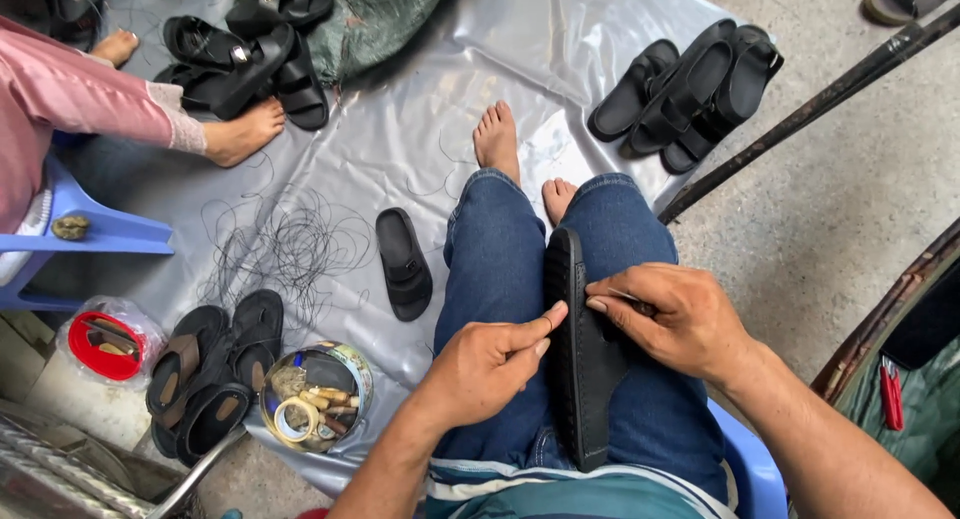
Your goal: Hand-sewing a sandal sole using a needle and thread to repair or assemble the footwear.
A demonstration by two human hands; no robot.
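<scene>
Resting on edge between the person's knees, a black sandal [580,369] is pinched at its left side by the left hand [487,364], thumb and forefinger closed on the sole. On the sandal's right side the right hand [672,317] grips it. Left of the sandal, a round tin [315,394] sits on grey sheeting [420,109].
</scene>
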